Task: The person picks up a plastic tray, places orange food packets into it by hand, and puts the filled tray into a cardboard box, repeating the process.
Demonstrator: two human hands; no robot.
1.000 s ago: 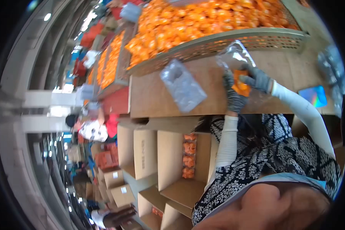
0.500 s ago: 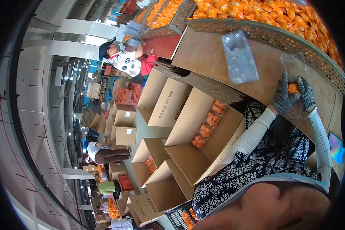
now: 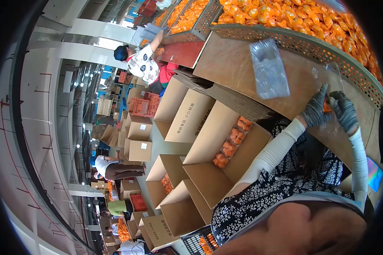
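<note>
Both my hands wear grey striped gloves and are close together over the brown worktop [image 3: 225, 63]. My left hand [image 3: 314, 109] is closed at the side of a small orange-wrapped packet [image 3: 326, 104], mostly hidden between the hands. My right hand [image 3: 345, 111] has its fingers bent inward against clear thin plastic. That clear plastic container [image 3: 332, 75] spreads around and beneath both hands; its outline is hard to make out. Left of my hands lies a stack of clear moulded plastic trays [image 3: 270, 70].
A perforated metal bin [image 3: 293, 37] heaped with orange-wrapped packets [image 3: 281, 15] borders the worktop. An open cardboard box [image 3: 208, 131] holds several filled packs [image 3: 229, 148]. A shiny phone-like object [image 3: 374, 173] lies at right. A co-worker [image 3: 142, 66] stands at another bin.
My hands have shifted slightly down and the orange packet is now more covered by them. My right-hand fingers are more bent. The co-worker's arm has risen toward the clear trays.
</note>
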